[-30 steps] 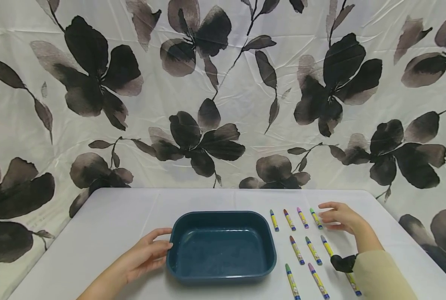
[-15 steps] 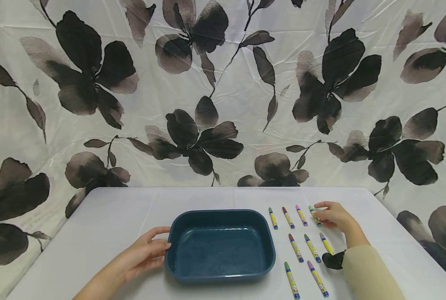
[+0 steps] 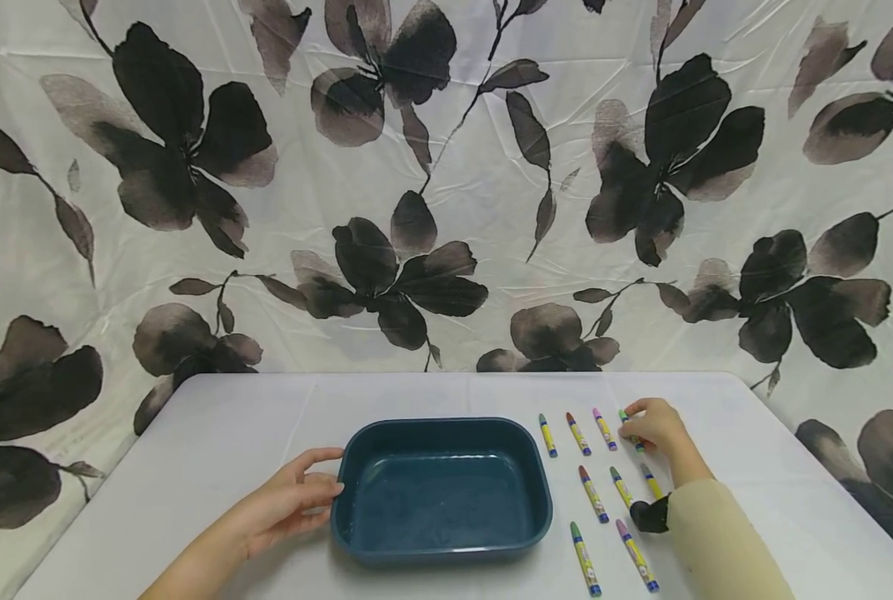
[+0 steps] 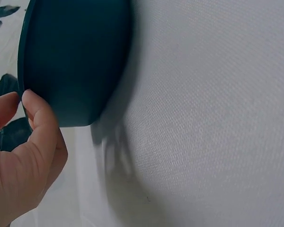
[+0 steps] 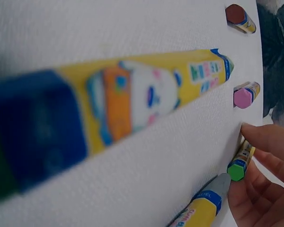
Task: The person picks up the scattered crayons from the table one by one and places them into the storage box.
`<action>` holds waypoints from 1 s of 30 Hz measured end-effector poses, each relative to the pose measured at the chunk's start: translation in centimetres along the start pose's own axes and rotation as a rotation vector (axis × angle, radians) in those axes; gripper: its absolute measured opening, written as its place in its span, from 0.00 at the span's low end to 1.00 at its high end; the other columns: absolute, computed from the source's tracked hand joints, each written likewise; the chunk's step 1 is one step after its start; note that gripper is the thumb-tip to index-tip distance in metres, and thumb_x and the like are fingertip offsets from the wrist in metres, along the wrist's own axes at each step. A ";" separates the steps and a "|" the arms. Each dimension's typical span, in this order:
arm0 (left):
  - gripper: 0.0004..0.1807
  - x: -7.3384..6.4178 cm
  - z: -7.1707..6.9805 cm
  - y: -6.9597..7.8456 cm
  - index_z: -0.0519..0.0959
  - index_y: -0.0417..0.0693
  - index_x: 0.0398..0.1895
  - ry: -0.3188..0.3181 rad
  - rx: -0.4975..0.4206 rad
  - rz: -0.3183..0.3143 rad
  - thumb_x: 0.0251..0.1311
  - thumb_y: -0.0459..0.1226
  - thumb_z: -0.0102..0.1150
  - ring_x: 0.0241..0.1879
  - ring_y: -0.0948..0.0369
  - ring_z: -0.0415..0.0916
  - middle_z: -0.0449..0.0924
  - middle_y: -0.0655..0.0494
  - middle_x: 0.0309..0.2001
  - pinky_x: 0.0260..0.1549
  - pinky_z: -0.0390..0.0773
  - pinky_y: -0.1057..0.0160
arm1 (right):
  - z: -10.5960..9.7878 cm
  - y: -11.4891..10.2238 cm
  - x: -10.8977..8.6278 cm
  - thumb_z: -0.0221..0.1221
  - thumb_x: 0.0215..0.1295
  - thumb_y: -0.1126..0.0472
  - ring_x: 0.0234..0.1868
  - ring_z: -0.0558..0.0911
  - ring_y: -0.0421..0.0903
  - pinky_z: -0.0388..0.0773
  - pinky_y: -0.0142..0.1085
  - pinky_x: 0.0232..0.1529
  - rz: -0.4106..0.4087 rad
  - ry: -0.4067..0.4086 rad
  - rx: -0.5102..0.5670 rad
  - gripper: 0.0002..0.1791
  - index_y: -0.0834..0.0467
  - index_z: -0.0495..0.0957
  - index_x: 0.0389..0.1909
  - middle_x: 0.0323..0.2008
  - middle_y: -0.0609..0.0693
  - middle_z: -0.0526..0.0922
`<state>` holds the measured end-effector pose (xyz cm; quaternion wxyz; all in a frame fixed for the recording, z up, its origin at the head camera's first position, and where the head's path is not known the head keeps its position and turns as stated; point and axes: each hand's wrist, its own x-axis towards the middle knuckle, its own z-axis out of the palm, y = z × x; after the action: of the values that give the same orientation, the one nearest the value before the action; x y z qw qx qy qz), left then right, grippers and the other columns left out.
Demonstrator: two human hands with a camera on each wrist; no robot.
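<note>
My left hand (image 3: 285,504) holds the left rim of a dark teal rectangular dish (image 3: 446,560). In the left wrist view its thumb and finger meet across the rim of the dish (image 4: 75,61). At the back right, my right hand (image 3: 658,425) pinches a light green crayon (image 5: 236,171) lying on the cloth, with thumb on one side and fingers on the other; part of the crayon is hidden by them. A grey-tipped crayon (image 5: 208,201) lies right by the fingertips. A dark green crayon (image 5: 132,99) looms close and blurred under the right wrist.
Rows of crayons lie right of the dish: a pink crayon (image 3: 605,431) and a brown-red crayon (image 3: 578,434) in the back row, a purple crayon (image 3: 636,557) in front. The white table (image 3: 416,396) ends at a floral curtain (image 3: 386,167). My sleeve covers some table at right.
My right hand has moved left onto the light green crayon, and its fingers have closed in around it. The left hand and dish have stayed in place; the head view has shifted slightly.
</note>
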<state>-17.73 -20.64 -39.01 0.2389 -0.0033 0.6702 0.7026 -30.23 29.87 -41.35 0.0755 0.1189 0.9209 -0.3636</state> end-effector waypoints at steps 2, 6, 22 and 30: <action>0.37 0.0 0.1 0.1 0.47 0.39 0.68 0.004 0.018 0.008 0.60 0.33 0.56 0.37 0.62 0.73 0.72 0.52 0.40 0.33 0.76 0.69 | 0.1 -0.2 0.0 0.63 0.52 0.64 0.22 0.71 0.44 0.70 0.33 0.22 0.005 0.007 -0.021 0.22 0.69 0.72 0.48 0.31 0.59 0.74; 0.37 0.1 0.3 0.2 0.48 0.38 0.67 0.013 0.050 0.028 0.60 0.31 0.56 0.35 0.62 0.72 0.71 0.53 0.37 0.31 0.76 0.70 | 0.1 -0.3 -0.1 0.62 0.53 0.65 0.21 0.71 0.44 0.70 0.32 0.21 -0.002 0.016 -0.047 0.21 0.69 0.73 0.47 0.30 0.59 0.74; 0.37 -0.1 0.6 0.5 0.51 0.38 0.67 0.069 0.124 0.046 0.57 0.30 0.58 0.30 0.63 0.70 0.69 0.55 0.33 0.29 0.75 0.70 | 0.0 -0.7 -0.1 0.57 0.56 0.65 0.22 0.71 0.44 0.71 0.32 0.22 0.011 -0.007 -0.054 0.18 0.71 0.72 0.46 0.29 0.58 0.73; 0.37 -0.2 0.5 0.3 0.51 0.37 0.67 0.067 0.126 0.047 0.57 0.30 0.58 0.31 0.62 0.70 0.69 0.55 0.32 0.30 0.76 0.68 | -0.1 -1.2 -0.5 0.56 0.58 0.64 0.25 0.72 0.45 0.72 0.33 0.23 -0.009 -0.027 -0.048 0.18 0.70 0.72 0.47 0.32 0.59 0.74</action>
<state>-17.52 -20.21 -38.58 0.1998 0.0041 0.7208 0.6638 -30.04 29.01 -40.39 0.0892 0.1079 0.9288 -0.3433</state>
